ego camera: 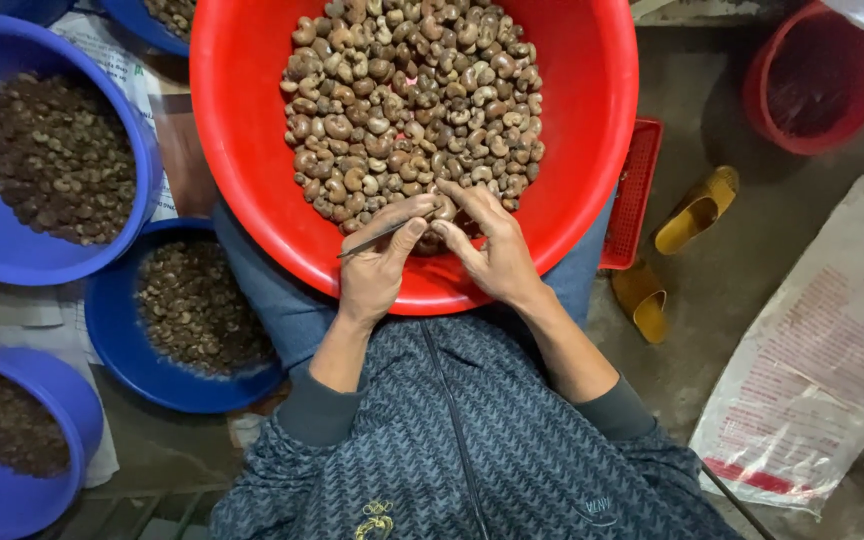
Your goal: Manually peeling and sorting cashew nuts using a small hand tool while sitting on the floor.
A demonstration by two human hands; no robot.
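A big red basin (252, 150) rests on the person's lap, loaded with a heap of brown nuts (412, 100) that fills its middle and far side. Both hands meet at the near rim of the heap. The left hand (377, 265) has its grip closed on a thin metal pick (377, 237), pinched between thumb and forefinger, with the pick lying nearly level and its point sticking out to the left. The right hand (497, 255) has its fingers curled in, its grip closed on a single nut (442, 212) held just at the edge of the heap, right against the fingertips of the left hand. The 2 hands touch over that nut, so little of it shows.

To the left of the lap stand 3 blue bowls: a bowl at upper left (142, 170) full of darker small pieces, a blue bowl beside the knee (112, 340) with a shallower layer of the same, and a blue bowl at the lower left corner (77, 410), also holding dark pieces. Printed paper lies under them. On the right, a flat red crate (632, 195) pokes out from under the basin, 2 yellow sandals (697, 210) lie on the floor beside it, a red bucket (817, 80) stands farther off, and a white printed sack (822, 370) lies crumpled near the right edge.
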